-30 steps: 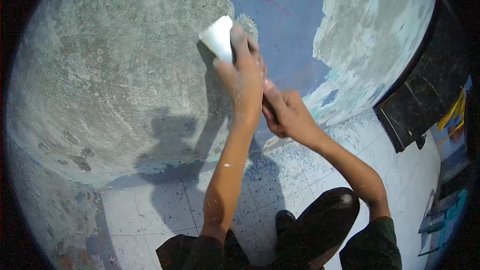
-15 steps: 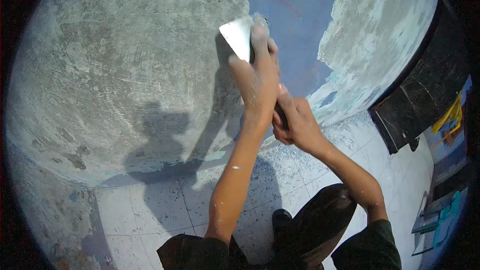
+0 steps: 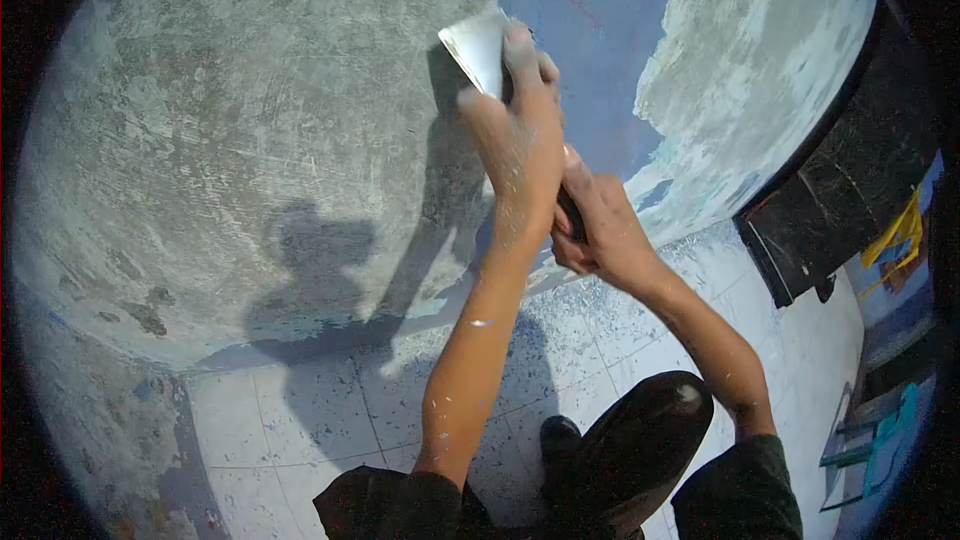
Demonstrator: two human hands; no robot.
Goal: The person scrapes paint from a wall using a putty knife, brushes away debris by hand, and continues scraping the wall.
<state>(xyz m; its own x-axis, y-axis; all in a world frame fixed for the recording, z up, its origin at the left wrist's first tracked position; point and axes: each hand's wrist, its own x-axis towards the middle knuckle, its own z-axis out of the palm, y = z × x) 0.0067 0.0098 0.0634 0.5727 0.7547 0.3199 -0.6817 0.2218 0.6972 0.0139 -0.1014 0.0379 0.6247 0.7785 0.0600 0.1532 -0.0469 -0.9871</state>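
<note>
Both my hands grip one scraper (image 3: 474,46) with a wide metal blade and a dark handle. My left hand (image 3: 522,125) is closed around its upper part near the blade, dusty with pale powder. Lower down, my right hand (image 3: 598,220) wraps the handle's end. The blade lies against the wall at the edge of the blue paint (image 3: 600,60). To its left the wall is bare, scratched grey plaster (image 3: 250,110). Part of the handle is hidden behind my left hand and wrist.
Paint flakes are scattered on the white tiled floor (image 3: 320,410). A dark panel (image 3: 840,190) stands at the right, with a yellow item (image 3: 900,235) beyond it. At the lower right is a teal metal frame (image 3: 870,445). My bent knee (image 3: 665,420) is below my hands.
The scraper and both hands have moved a little up along the wall. The grip looks the same, and the blue paint's left edge shows little difference.
</note>
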